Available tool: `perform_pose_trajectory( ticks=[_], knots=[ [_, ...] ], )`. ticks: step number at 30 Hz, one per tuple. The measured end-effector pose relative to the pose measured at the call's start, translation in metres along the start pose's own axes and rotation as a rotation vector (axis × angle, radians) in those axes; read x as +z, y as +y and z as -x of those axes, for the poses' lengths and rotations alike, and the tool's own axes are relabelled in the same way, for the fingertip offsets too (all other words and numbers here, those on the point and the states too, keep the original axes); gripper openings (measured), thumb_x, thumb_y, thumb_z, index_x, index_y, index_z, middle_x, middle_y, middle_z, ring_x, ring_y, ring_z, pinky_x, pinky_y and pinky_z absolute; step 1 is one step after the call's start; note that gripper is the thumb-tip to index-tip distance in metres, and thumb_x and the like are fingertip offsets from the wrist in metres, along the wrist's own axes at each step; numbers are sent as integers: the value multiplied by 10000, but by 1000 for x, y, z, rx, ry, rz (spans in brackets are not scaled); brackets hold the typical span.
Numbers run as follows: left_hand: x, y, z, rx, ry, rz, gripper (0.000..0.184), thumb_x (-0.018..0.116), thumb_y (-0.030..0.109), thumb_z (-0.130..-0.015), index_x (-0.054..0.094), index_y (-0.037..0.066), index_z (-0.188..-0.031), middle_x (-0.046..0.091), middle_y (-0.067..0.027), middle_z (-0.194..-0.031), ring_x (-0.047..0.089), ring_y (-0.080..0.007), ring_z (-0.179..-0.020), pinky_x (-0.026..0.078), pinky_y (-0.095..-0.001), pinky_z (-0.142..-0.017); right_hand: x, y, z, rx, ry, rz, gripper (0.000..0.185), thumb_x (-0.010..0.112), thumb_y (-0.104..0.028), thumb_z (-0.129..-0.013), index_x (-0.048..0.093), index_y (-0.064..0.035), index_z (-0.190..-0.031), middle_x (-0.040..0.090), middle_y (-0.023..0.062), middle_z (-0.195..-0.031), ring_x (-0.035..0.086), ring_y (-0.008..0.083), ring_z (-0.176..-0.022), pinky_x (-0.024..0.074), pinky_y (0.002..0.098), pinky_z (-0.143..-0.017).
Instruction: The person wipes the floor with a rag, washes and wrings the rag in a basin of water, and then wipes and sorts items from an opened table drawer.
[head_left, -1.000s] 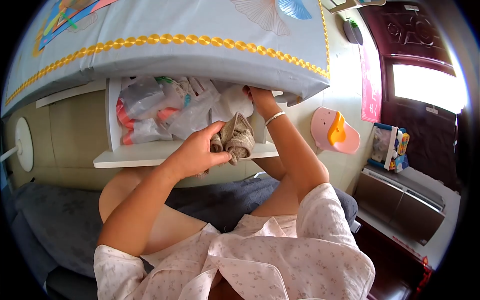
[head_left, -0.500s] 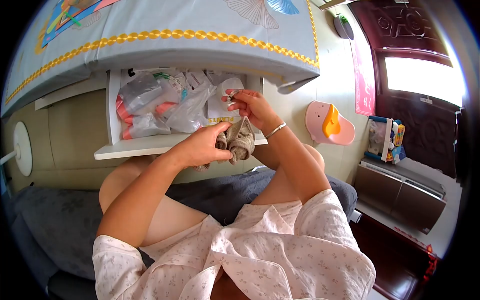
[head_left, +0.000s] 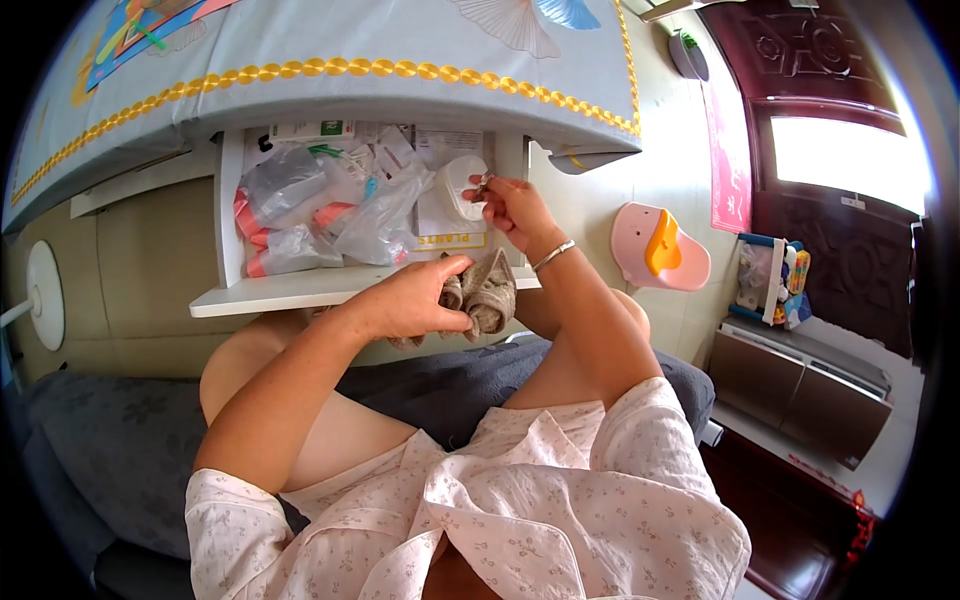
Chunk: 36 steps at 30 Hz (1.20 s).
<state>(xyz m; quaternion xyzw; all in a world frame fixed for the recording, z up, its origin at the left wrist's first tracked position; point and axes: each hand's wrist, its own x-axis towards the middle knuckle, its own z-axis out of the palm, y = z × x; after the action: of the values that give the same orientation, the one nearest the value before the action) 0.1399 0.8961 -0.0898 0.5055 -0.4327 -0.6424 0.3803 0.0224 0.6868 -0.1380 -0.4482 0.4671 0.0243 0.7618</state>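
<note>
My left hand (head_left: 415,297) is closed around a brown-grey bundle of cloth (head_left: 490,293), held above my lap just in front of the open drawer (head_left: 290,297). The bundle looks folded or rolled, and its exact kind is unclear. Over the drawer's right side, my right hand (head_left: 518,212) pinches a small shiny thing (head_left: 486,184), too small to name. Right beside those fingertips, a white oval plastic piece (head_left: 455,190) lies in the drawer. A bracelet (head_left: 553,256) circles my right wrist.
Plastic bags (head_left: 375,215) with red-orange parts, papers and a box (head_left: 312,130) fill the drawer. A grey tablecloth (head_left: 330,95) hangs over its back. On the floor at right stands a pink and yellow child's seat (head_left: 635,245); a white fan (head_left: 45,297) is at left.
My right hand has shifted slightly right and down with the small thing. The cloth bundle has turned and moved a little right. More of the drawer's back, with a box, now shows.
</note>
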Motion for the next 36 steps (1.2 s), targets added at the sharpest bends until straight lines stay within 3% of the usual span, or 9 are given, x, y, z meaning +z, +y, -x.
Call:
perform_pose_trajectory(
  ticks=[2, 5, 10, 15, 18, 20, 23, 28, 36],
  knots=[
    [0, 2, 1, 21, 36, 23, 718, 732, 240, -698, 461, -27, -1307, 640, -194, -1072, 618, -271, -954, 479, -332, -867, -9, -6, -12, -122, 151, 6, 264, 532, -184, -939, 596, 1, -1115, 699, 114, -908, 532, 100, -528, 302, 202, -403],
    [-3, 10, 3, -22, -27, -44, 676, 741, 191, -750, 450, 7, -1332, 639, -91, -1036, 598, -144, -896, 483, -281, -806, -18, -16, -35, -191, 323, 110, 267, 548, -193, -939, 602, -14, -1130, 691, 81, -911, 551, 105, -518, 301, 215, -394],
    [-8, 23, 6, -207, -68, -31, 678, 744, 238, -738, 461, 21, -1315, 645, -108, -1009, 602, -186, -844, 492, -329, -775, -15, -24, -77, -228, 534, 365, 292, 549, -253, -952, 597, -48, -1155, 685, 55, -963, 635, 155, -520, 337, 242, -409],
    [-5, 6, 6, -26, -5, -82, 638, 748, 244, -723, 487, 16, -1259, 653, -148, -971, 622, -260, -831, 485, -354, -778, -7, -21, -94, -286, 488, 373, 338, 555, -257, -947, 569, -11, -1178, 655, 97, -1077, 652, 198, -503, 437, 272, -467],
    [-4, 11, 9, 9, -1, -91, 634, 743, 238, -723, 489, 18, -1261, 653, -149, -934, 622, -254, -789, 487, -357, -740, -10, -10, -88, -324, 514, 694, 376, 584, -265, -926, 554, -27, -1215, 620, 134, -1173, 700, 263, -726, 529, 349, -652],
    [-3, 13, 11, 18, -9, -103, 631, 738, 234, -725, 488, 19, -1263, 651, -146, -905, 621, -244, -748, 490, -355, -700, -5, 1, -70, -623, 670, 1338, 568, 652, -323, -850, 490, -28, -1308, 562, 166, -1265, 615, 324, -1054, 529, 420, -841],
    [1, 14, 13, 26, -20, -62, 620, 722, 221, -732, 485, 15, -1267, 633, -137, -830, 596, -220, -640, 474, -350, -598, 9, 13, -39, -584, 538, 1487, 769, 750, -339, -749, 412, -86, -1392, 438, 161, -1405, 464, 352, -1251, 453, 457, -980],
    [-3, 24, 16, -10, -43, -118, 628, 720, 206, -726, 484, 3, -1271, 617, -134, -793, 572, -216, -610, 451, -356, -563, 10, 19, -42, -411, 314, 1348, 990, 808, -281, -664, 255, -131, -1471, 314, 152, -1490, 392, 385, -1310, 414, 438, -1045],
    [2, 7, 15, 192, -66, -130, 604, 712, 188, -713, 501, 9, -1250, 648, -184, -925, 623, -313, -868, 479, -397, -749, 35, 2, -41, -896, 286, 1653, 857, 791, -313, -700, 380, -118, -1426, 388, 146, -1452, 348, 376, -1331, 337, 480, -1076]
  ],
)
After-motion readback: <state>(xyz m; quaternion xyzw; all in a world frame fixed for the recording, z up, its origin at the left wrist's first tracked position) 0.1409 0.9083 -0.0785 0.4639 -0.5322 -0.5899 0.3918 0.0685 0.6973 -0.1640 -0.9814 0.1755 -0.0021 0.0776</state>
